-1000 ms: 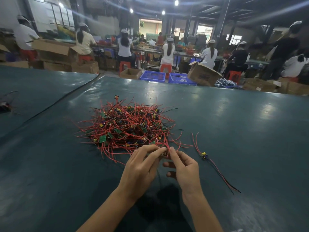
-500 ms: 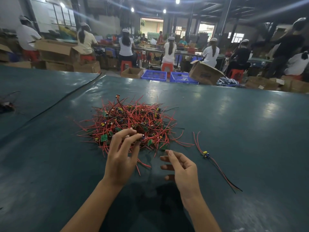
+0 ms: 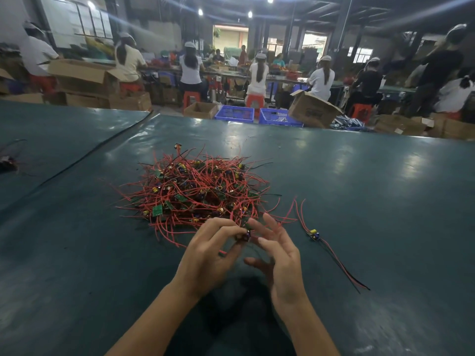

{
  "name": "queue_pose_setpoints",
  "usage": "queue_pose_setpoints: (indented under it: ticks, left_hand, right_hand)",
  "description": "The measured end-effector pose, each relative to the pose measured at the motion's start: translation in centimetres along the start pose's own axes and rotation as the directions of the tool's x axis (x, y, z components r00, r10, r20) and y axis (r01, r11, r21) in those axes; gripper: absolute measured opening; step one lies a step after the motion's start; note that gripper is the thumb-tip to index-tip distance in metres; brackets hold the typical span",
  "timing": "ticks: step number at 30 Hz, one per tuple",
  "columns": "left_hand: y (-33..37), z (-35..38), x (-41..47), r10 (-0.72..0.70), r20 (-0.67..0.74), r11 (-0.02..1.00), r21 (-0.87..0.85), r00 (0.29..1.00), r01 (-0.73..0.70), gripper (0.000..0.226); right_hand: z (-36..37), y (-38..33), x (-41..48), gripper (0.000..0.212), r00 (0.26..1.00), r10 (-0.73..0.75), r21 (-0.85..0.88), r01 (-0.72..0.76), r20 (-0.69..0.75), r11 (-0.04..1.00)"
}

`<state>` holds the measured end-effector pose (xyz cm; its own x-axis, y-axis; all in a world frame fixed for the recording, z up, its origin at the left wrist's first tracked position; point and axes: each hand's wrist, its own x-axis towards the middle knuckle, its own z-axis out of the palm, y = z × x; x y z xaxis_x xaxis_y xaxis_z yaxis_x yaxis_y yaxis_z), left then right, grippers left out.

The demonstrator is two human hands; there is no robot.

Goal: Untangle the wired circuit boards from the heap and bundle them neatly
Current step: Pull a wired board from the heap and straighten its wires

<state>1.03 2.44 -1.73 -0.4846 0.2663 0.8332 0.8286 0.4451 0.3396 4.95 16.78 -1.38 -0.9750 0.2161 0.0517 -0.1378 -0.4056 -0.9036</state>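
A tangled heap [image 3: 198, 191] of small green circuit boards with red and black wires lies mid-table. At its near edge my left hand [image 3: 210, 250] pinches one small board [image 3: 245, 236] between thumb and fingertips, its red wires still running back into the heap. My right hand [image 3: 277, 255] is beside it, fingers spread, fingertips close to the board but holding nothing. One separated board [image 3: 314, 233] with its straight red and black wires lies alone to the right.
The dark green table [image 3: 359, 201] stretches wide around the heap. A second table section lies to the left with a small wire bundle [image 3: 7, 163] on it. Beyond the far edge are cardboard boxes, blue crates [image 3: 234, 113] and several seated workers.
My left hand drew back from the heap toward me with a board pinched in it. My right hand rose from the table and opened beside that board.
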Motion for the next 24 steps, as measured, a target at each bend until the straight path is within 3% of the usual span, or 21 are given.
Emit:
queue_pose_setpoints:
  ticks: [4,8,12,14,17,24]
  left_hand:
    - [-1.1,0.0,0.0,-0.114,-0.19,0.992,0.027,0.975,0.121,0.016]
    - [-1.9,-0.4,0.1,-0.144,-0.306,0.988,0.013,0.941,0.155,0.021]
    - [-1.4,-0.1,0.1,-0.112,-0.255,0.993,-0.006,0.96,0.114,0.021]
    - [-1.0,0.0,0.1,-0.095,-0.21,0.995,-0.004,0.973,0.096,0.022]
    - [-0.7,0.1,-0.1,-0.068,-0.125,0.998,-0.006,0.99,0.068,0.023]
    - [-0.3,0.5,-0.5,-0.013,0.011,1.0,-0.025,1.0,0.013,0.029]
  right_hand:
    - [-0.8,0.0,0.7,0.039,0.989,0.041,0.092,-0.028,-0.143,0.995]
    - [-1.3,0.0,0.9,0.032,0.977,0.014,0.031,-0.008,-0.214,1.0]
    - [-0.8,0.7,0.5,0.049,0.981,-0.135,-0.281,0.092,-0.14,0.955]
    - [-0.3,0.9,0.3,0.041,0.986,-0.147,-0.355,0.108,-0.083,0.929]
    - [0.4,0.9,-0.2,0.016,0.988,-0.15,-0.385,0.132,-0.017,0.913]
    - [0.3,0.5,-0.4,0.01,0.992,-0.127,-0.314,0.113,-0.024,0.943]
